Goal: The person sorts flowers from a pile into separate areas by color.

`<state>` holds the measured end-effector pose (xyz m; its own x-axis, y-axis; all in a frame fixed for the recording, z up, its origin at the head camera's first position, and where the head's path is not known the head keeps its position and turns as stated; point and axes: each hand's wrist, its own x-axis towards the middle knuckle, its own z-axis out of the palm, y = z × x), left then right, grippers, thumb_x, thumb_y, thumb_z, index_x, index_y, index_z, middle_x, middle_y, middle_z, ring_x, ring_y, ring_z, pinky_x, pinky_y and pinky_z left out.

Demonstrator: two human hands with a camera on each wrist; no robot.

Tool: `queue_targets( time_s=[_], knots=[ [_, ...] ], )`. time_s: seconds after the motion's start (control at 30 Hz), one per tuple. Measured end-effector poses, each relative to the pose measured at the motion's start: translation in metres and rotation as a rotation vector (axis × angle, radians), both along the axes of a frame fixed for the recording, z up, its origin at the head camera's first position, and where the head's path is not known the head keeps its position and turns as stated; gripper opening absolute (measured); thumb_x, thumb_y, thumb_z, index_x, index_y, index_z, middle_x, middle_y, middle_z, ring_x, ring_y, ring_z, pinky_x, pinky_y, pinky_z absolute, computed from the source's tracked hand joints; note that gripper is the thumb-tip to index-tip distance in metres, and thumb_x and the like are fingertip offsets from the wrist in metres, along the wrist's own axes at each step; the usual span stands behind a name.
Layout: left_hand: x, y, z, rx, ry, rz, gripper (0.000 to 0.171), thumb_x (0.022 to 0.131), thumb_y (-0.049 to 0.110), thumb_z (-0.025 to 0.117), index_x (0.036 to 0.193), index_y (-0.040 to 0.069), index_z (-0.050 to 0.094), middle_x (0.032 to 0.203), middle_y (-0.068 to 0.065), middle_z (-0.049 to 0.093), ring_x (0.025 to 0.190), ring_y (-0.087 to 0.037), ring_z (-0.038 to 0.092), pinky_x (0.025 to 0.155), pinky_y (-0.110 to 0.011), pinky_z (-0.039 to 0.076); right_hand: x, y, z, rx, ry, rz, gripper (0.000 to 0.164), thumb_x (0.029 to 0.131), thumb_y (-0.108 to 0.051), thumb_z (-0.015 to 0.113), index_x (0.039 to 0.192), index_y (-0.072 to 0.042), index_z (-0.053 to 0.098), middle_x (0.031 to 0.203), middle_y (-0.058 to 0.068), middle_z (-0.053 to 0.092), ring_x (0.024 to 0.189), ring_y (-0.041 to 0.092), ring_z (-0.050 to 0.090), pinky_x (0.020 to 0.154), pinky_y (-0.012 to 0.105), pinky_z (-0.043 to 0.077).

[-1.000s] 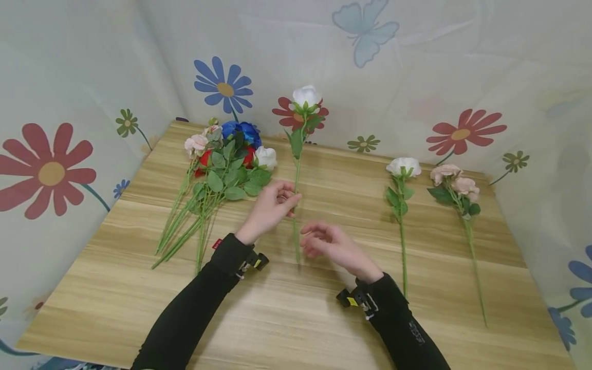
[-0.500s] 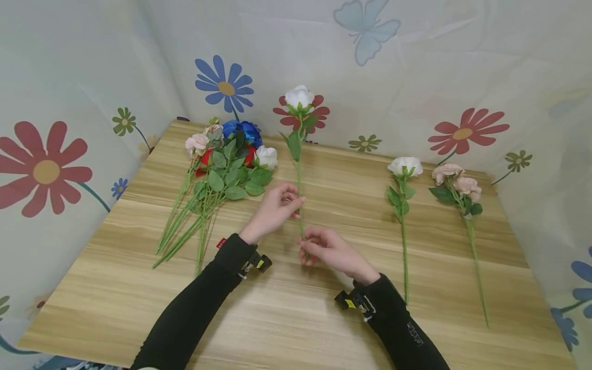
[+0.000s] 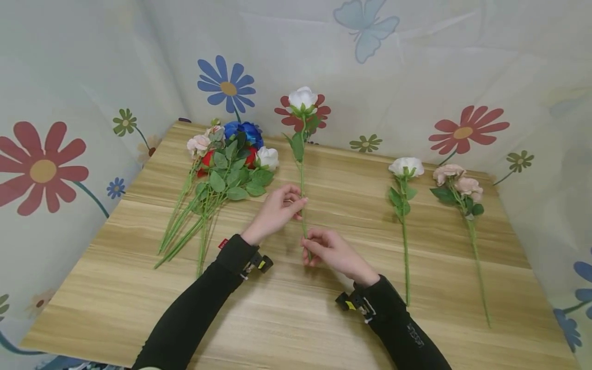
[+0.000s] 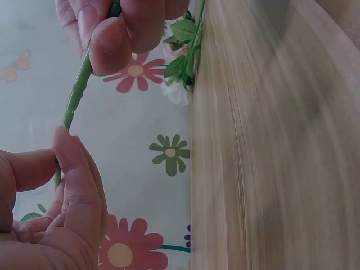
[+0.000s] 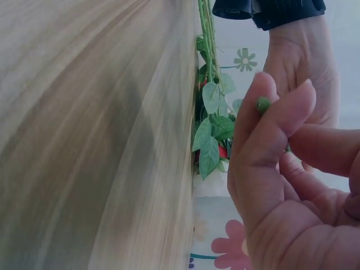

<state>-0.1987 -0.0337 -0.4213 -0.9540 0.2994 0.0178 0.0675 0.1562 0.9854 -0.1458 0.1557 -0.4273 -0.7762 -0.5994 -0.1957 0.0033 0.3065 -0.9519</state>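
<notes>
A white artificial rose [image 3: 302, 98] on a long green stem stands nearly upright between both hands, above the table. My left hand [image 3: 277, 209] pinches the stem around its middle, thumb against fingers. Lower down, my right hand [image 3: 334, 252] grips the stem near its bottom end. In the left wrist view the green stem [image 4: 76, 95] runs from one hand's fingers to the other's. The cut stem end [image 5: 262, 104] pokes out between the right hand's fingers in the right wrist view.
To the left lies a pile of artificial flowers with leafy stems [image 3: 226, 174], in blue, red, pink and white. Another white rose [image 3: 406, 167] and a pink flower stem [image 3: 467, 187] lie apart on the right of the wooden table [image 3: 287, 318]. A flower-printed cloth [image 3: 416, 67] hangs behind.
My right hand has closed its fingers on the lower stem, which it was beside a second ago. My left hand has shifted slightly right with the rose.
</notes>
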Motion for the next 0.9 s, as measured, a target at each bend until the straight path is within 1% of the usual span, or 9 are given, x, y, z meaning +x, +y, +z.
queue_targets(
  time_s=[0.17, 0.23, 0.33, 0.43, 0.5, 0.6, 0.73, 0.83, 0.9],
  knots=[
    [0.002, 0.001, 0.001, -0.017, 0.023, -0.008, 0.034, 0.103, 0.017, 0.058, 0.127, -0.006, 0.053, 0.103, -0.025, 0.066, 0.07, -0.012, 0.065, 0.08, -0.049, 0.061, 0.002, 0.005, 0.005, 0.03, 0.026, -0.02, 0.025, 0.106, -0.009, 0.048, 0.102, 0.013, 0.058, 0.085, 0.016, 0.066, 0.075, 0.015, 0.069, 0.07, 0.029, 0.06],
    [0.002, 0.0, 0.0, -0.031, 0.032, -0.015, 0.031, 0.104, 0.019, 0.057, 0.126, -0.003, 0.055, 0.101, -0.023, 0.066, 0.073, -0.018, 0.068, 0.078, -0.045, 0.061, 0.003, 0.007, 0.006, 0.034, 0.028, -0.025, 0.024, 0.106, -0.009, 0.048, 0.101, 0.012, 0.058, 0.085, 0.016, 0.066, 0.075, 0.015, 0.069, 0.07, 0.03, 0.06],
    [0.002, -0.001, -0.001, -0.056, 0.049, -0.026, 0.029, 0.105, 0.022, 0.055, 0.124, 0.001, 0.057, 0.1, -0.019, 0.067, 0.08, -0.03, 0.07, 0.077, -0.041, 0.062, 0.004, 0.012, 0.006, 0.037, 0.034, -0.03, 0.024, 0.106, -0.009, 0.049, 0.099, 0.012, 0.058, 0.084, 0.017, 0.066, 0.075, 0.015, 0.069, 0.069, 0.03, 0.06],
    [0.003, -0.003, -0.001, -0.087, 0.07, -0.028, 0.032, 0.106, 0.025, 0.053, 0.126, 0.0, 0.058, 0.103, -0.019, 0.068, 0.087, -0.037, 0.071, 0.078, -0.04, 0.062, 0.004, 0.019, 0.004, 0.044, 0.026, -0.036, 0.024, 0.106, -0.01, 0.049, 0.098, 0.011, 0.058, 0.085, 0.018, 0.066, 0.075, 0.016, 0.069, 0.069, 0.029, 0.06],
    [0.004, -0.005, -0.001, -0.122, 0.085, -0.023, 0.035, 0.106, 0.026, 0.052, 0.128, 0.0, 0.059, 0.106, -0.019, 0.069, 0.09, -0.037, 0.072, 0.078, -0.04, 0.061, 0.005, 0.024, 0.004, 0.055, 0.024, -0.041, 0.024, 0.106, -0.011, 0.049, 0.098, 0.01, 0.058, 0.085, 0.02, 0.066, 0.075, 0.016, 0.069, 0.068, 0.028, 0.059],
    [0.005, -0.008, -0.002, -0.219, 0.133, -0.009, 0.037, 0.106, 0.028, 0.052, 0.131, 0.001, 0.06, 0.109, -0.016, 0.07, 0.093, -0.032, 0.071, 0.08, -0.038, 0.06, 0.006, 0.035, 0.004, 0.077, 0.029, -0.052, 0.024, 0.106, -0.011, 0.05, 0.098, 0.01, 0.058, 0.086, 0.023, 0.067, 0.076, 0.017, 0.07, 0.068, 0.026, 0.059],
    [0.007, -0.014, -0.003, -0.343, 0.21, -0.001, 0.036, 0.106, 0.026, 0.052, 0.132, 0.003, 0.061, 0.115, -0.012, 0.07, 0.101, -0.026, 0.07, 0.088, -0.038, 0.058, 0.008, 0.051, 0.003, 0.117, 0.035, -0.067, 0.025, 0.106, -0.013, 0.05, 0.099, 0.009, 0.058, 0.088, 0.024, 0.067, 0.077, 0.016, 0.07, 0.068, 0.026, 0.058],
    [0.01, -0.021, -0.002, -0.396, 0.241, -0.001, 0.035, 0.105, 0.022, 0.052, 0.134, 0.003, 0.06, 0.118, -0.013, 0.07, 0.105, -0.026, 0.069, 0.093, -0.039, 0.057, 0.011, 0.063, 0.002, 0.144, 0.037, -0.073, 0.025, 0.106, -0.014, 0.051, 0.099, 0.009, 0.058, 0.089, 0.022, 0.067, 0.078, 0.016, 0.069, 0.068, 0.026, 0.058],
    [0.012, -0.026, 0.0, -0.429, 0.259, 0.002, 0.035, 0.105, 0.02, 0.053, 0.134, 0.002, 0.059, 0.118, -0.013, 0.07, 0.105, -0.026, 0.07, 0.092, -0.039, 0.058, 0.013, 0.07, 0.002, 0.158, 0.036, -0.084, 0.025, 0.106, -0.014, 0.051, 0.099, 0.008, 0.058, 0.088, 0.02, 0.067, 0.078, 0.016, 0.069, 0.068, 0.027, 0.058]
  ],
)
